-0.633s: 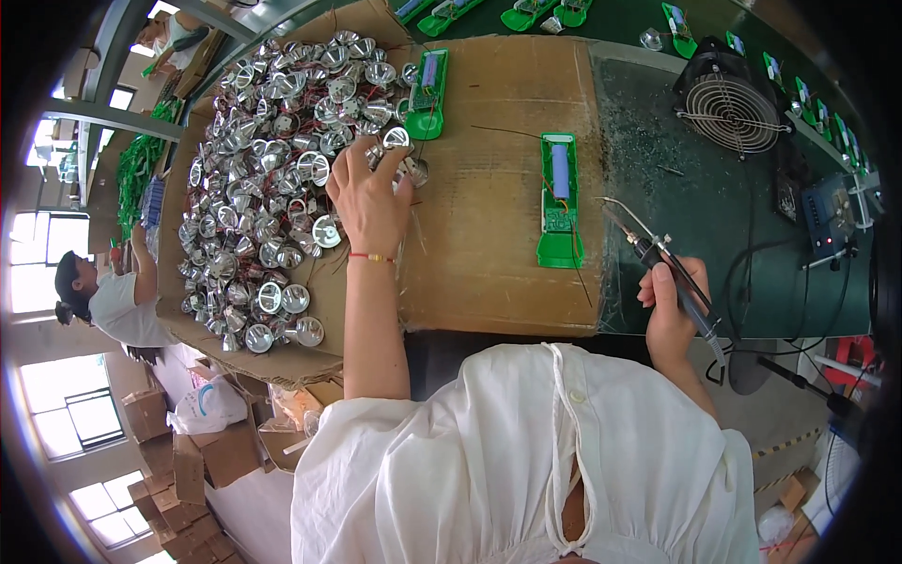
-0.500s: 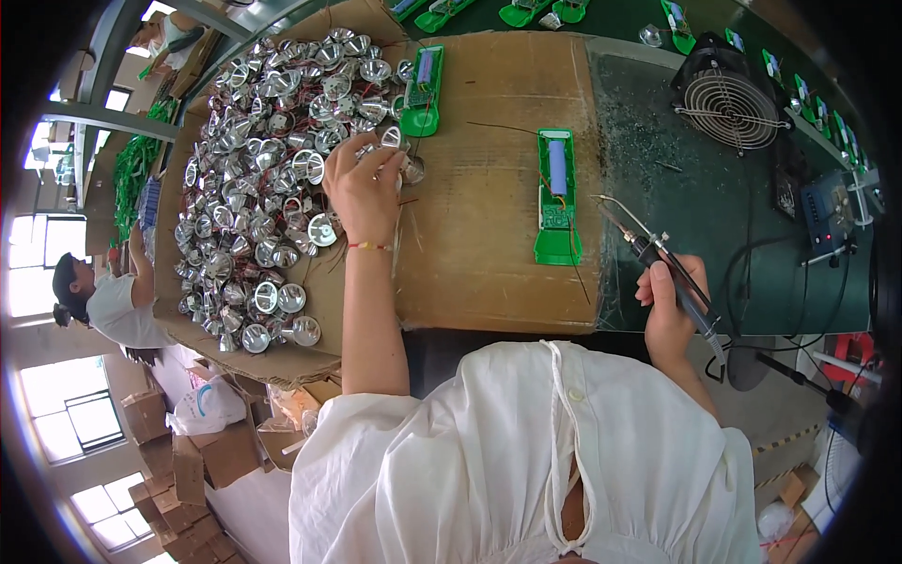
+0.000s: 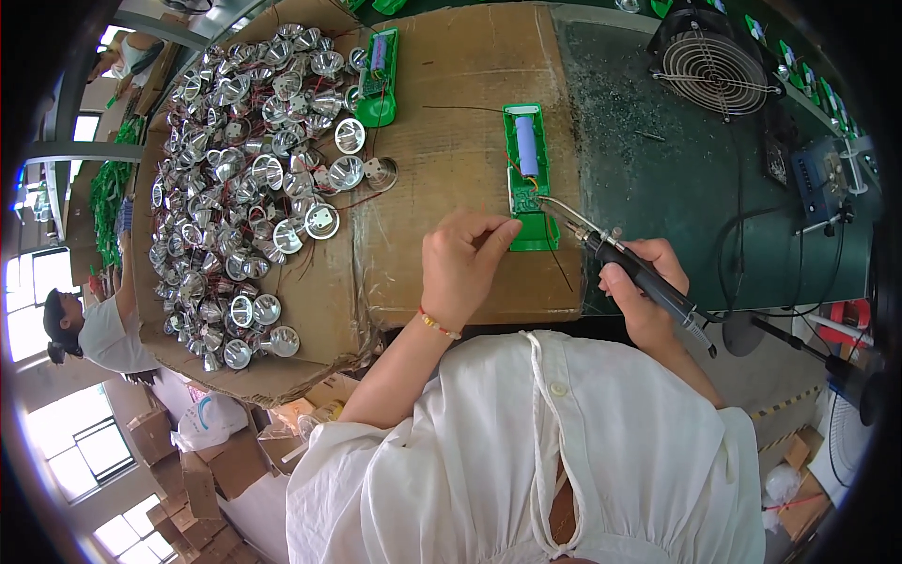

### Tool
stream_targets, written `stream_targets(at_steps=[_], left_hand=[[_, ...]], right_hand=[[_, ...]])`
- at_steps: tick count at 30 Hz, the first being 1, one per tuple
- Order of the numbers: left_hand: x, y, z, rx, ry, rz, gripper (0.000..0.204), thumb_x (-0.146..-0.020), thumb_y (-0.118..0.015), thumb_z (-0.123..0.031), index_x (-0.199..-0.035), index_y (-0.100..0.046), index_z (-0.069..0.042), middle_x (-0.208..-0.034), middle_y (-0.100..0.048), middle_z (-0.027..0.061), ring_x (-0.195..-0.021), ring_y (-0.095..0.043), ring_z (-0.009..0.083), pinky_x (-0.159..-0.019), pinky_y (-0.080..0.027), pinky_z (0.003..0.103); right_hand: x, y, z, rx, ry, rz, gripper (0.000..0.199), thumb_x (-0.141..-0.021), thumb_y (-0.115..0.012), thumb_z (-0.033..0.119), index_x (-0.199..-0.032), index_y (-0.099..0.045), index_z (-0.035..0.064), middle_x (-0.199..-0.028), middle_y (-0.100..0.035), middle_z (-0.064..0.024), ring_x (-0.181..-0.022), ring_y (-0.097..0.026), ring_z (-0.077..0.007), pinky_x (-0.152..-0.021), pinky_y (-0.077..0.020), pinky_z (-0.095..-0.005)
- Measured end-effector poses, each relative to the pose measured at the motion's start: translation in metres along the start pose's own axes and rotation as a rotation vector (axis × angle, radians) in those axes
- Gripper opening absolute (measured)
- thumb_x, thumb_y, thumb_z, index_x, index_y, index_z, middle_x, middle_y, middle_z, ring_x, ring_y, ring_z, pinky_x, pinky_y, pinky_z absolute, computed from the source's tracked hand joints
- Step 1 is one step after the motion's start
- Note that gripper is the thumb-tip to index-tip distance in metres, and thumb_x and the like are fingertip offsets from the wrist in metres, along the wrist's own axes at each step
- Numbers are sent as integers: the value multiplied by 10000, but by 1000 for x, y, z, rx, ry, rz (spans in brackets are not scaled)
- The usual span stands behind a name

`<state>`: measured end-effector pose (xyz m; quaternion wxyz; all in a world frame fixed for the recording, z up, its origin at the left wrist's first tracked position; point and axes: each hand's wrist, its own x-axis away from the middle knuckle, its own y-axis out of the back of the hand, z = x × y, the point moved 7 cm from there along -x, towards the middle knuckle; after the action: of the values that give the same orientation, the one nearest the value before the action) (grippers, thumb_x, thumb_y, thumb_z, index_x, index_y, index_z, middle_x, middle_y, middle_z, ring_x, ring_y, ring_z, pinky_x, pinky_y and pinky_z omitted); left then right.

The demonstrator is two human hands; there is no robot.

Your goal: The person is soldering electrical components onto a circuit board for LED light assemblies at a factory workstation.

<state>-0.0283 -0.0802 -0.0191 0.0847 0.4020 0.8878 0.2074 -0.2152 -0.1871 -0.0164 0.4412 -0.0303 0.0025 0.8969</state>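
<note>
While fingers [image 3: 503, 230] touch it, green casing [image 3: 529, 179] lies beyond.

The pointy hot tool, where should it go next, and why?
Probably a small dip down onto the circuit board in the green tray. The soldering iron in the right hand has its tip just beside that board, and the left hand pinches something at the tray's edge.

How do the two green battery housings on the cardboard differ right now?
The near green housing lies under the left hand and the soldering iron in the right hand; the far green housing lies untouched beside the reflector pile. Both lie open, each with a blue cell.
</note>
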Motion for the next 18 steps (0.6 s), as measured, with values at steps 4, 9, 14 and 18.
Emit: stream_targets(at_steps=[4, 9, 14, 18], left_hand=[[-6, -3, -6, -48, -86, -72, 116, -751, -665, -120, -698, -639, -20, -670, -547, 97, -569, -546, 216, -533, -435, 311], [-12, -9, -5, -147, -61, -34, 150, -748, -669, -126, -686, -616, 0, -688, -563, 93, -575, -556, 188, -535, -436, 296], [-15, -12, -5, -210, -43, -22, 159, -749, -671, -125, -692, -613, 11, -698, -569, 88, -559, -556, 156, -530, -436, 270], [-15, -10, -6, -196, -36, -33, 156, -746, -667, -124, -681, -612, 7, -689, -566, 87, -550, -549, 163, -524, -429, 280]], right_hand=[[0, 2, -3, 49, -68, -33, 181, -793, -651, 66, -876, -517, -23, -710, -615, -73, -605, -560, -67, -537, -451, -200], [-8, -3, -3, 57, -35, -52, 172, -793, -652, 70, -849, -518, -22, -673, -610, -73, -571, -564, -73, -513, -455, -202], [-11, -3, -4, 58, -43, -41, 153, -796, -646, 63, -833, -519, -13, -660, -604, -71, -549, -553, -70, -497, -448, -201], [-10, -3, -4, 51, -43, -49, 153, -800, -644, 64, -834, -515, -10, -655, -597, -74, -545, -552, -75, -493, -453, -205]])
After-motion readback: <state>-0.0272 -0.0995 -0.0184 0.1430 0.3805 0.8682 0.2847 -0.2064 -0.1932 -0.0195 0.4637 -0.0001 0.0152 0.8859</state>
